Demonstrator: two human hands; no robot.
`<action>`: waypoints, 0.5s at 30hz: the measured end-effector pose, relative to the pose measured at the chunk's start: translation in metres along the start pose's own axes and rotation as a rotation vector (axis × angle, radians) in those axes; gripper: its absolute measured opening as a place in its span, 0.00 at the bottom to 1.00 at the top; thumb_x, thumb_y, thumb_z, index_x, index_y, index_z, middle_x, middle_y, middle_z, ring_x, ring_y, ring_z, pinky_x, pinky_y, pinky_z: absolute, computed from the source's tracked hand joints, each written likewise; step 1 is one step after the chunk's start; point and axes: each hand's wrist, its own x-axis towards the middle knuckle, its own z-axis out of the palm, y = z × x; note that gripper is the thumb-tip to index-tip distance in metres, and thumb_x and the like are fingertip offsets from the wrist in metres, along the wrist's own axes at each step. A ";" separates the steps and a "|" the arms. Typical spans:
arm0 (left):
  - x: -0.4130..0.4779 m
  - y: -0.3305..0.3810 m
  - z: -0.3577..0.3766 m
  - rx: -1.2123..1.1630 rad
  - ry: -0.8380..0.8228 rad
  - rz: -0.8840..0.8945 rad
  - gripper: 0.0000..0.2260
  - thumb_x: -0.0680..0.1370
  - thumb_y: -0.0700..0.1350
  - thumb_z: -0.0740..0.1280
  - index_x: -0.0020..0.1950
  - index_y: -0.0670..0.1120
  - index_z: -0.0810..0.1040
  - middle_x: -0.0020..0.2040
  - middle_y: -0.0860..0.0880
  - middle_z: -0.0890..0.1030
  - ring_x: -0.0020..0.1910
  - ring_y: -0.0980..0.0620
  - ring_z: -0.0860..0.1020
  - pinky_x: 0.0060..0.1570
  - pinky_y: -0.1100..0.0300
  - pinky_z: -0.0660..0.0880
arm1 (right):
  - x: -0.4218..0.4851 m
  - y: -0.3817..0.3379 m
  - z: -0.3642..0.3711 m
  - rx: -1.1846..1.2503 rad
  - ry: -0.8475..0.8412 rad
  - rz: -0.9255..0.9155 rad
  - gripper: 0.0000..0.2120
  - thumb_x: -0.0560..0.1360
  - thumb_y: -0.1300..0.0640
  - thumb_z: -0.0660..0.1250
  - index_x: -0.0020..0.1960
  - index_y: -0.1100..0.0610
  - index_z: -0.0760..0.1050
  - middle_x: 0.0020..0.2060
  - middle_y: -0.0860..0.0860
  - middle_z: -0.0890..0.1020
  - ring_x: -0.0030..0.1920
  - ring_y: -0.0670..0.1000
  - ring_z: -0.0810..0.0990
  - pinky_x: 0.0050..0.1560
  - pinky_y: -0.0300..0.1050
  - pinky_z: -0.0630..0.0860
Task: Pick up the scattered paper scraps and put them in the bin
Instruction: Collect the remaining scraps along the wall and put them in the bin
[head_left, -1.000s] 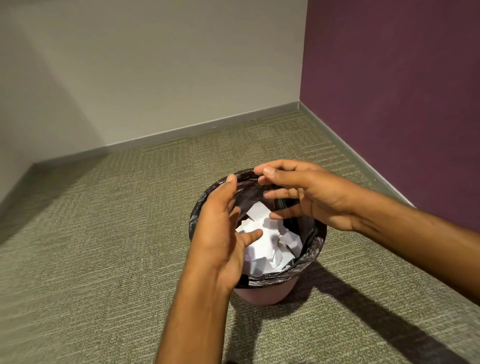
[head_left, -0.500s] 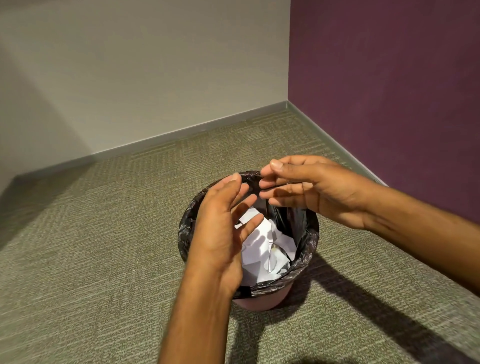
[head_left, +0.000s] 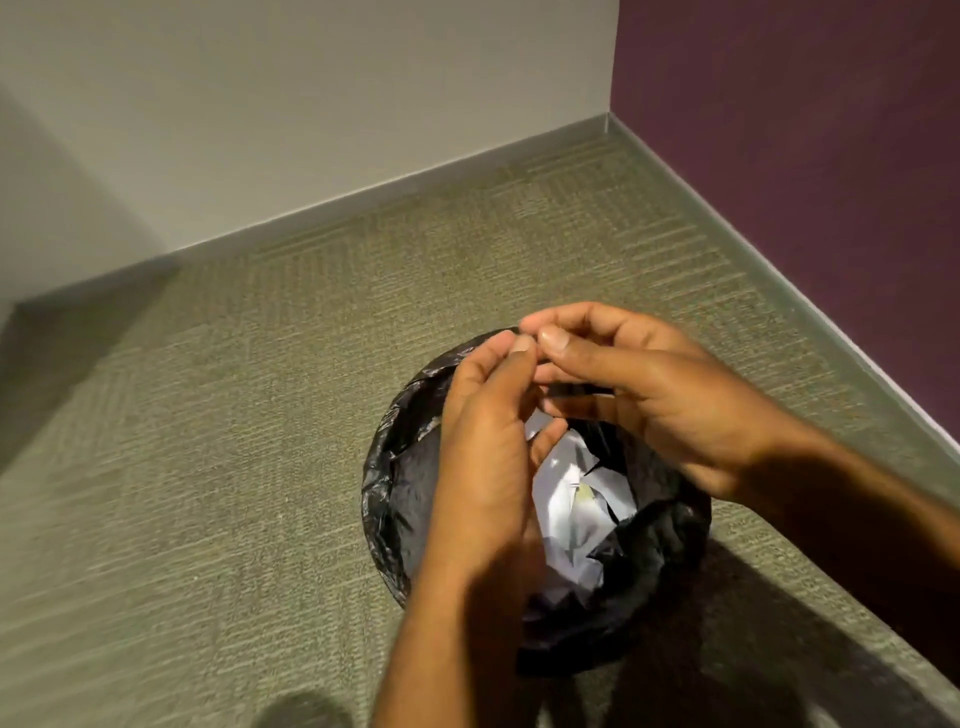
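Observation:
The bin (head_left: 387, 478), lined with a black plastic bag, stands on the carpet just below me. White paper scraps (head_left: 569, 501) lie piled inside it. Both my hands hover over the bin's mouth. My left hand (head_left: 485, 457) is upright over the left half, palm turned right, fingers loosely curved. My right hand (head_left: 654, 400) reaches in from the right, above the far rim. The two thumbs and fingertips meet above the far rim. I see nothing held in either hand. The hands hide part of the bin's inside.
Green-grey carpet (head_left: 234, 467) surrounds the bin, with no scraps visible on it. A pale wall (head_left: 311, 104) runs behind and a purple wall (head_left: 805, 156) stands close on the right, meeting in a corner. A dark blurred shape (head_left: 301, 709) sits at the bottom edge.
My hands have drawn together, from apart with spread fingers to fingertips touching over the far rim. The view has tilted down and closer to the bin.

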 end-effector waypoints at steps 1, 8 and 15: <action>0.007 0.002 0.002 0.012 0.014 -0.015 0.16 0.85 0.50 0.67 0.72 0.47 0.79 0.59 0.48 0.88 0.53 0.53 0.84 0.50 0.58 0.80 | 0.006 0.001 0.003 -0.005 -0.002 0.000 0.15 0.83 0.56 0.69 0.67 0.61 0.81 0.56 0.54 0.88 0.55 0.52 0.88 0.62 0.48 0.82; 0.043 0.030 0.004 0.030 0.185 -0.020 0.19 0.83 0.48 0.63 0.67 0.37 0.79 0.50 0.43 0.85 0.49 0.40 0.81 0.47 0.45 0.79 | 0.047 -0.015 0.034 -0.109 0.037 0.106 0.10 0.86 0.52 0.66 0.61 0.52 0.85 0.53 0.58 0.89 0.58 0.62 0.88 0.65 0.64 0.82; 0.032 0.075 0.006 0.108 0.198 -0.067 0.15 0.86 0.48 0.59 0.60 0.43 0.83 0.56 0.38 0.87 0.59 0.37 0.85 0.58 0.41 0.82 | 0.058 -0.044 0.057 0.041 0.142 0.225 0.10 0.85 0.54 0.69 0.59 0.58 0.85 0.51 0.61 0.88 0.52 0.59 0.88 0.53 0.53 0.84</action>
